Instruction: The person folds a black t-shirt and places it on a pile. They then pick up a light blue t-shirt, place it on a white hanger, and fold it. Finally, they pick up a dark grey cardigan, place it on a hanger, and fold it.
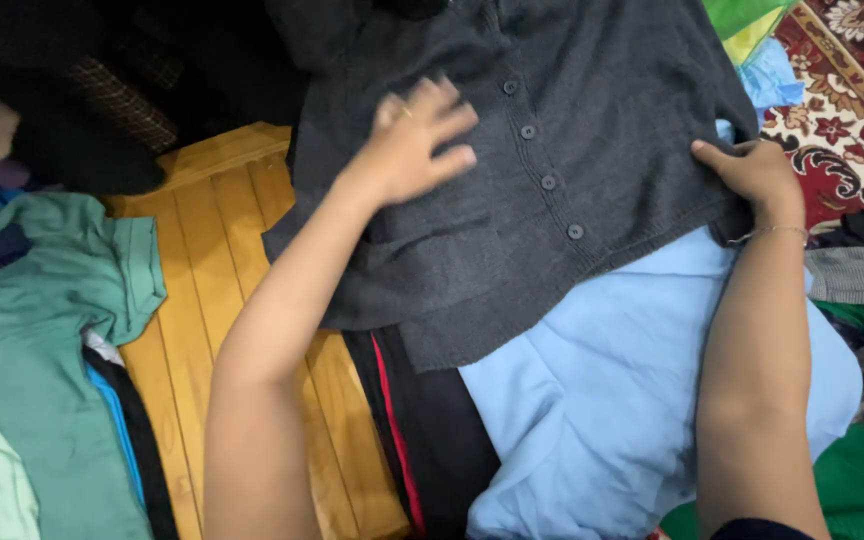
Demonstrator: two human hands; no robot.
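Dark grey buttoned knit cardigan, spread flat; left hand splayed wide on it, right hand pinching its hem. Beneath: light blue cloth, wooden floor, patterned red rug.

1. The head camera is looking steeply down from close above, over both forearms.
2. It is facing forward across a dark grey cardigan, wooden floor at left, patterned rug at right.
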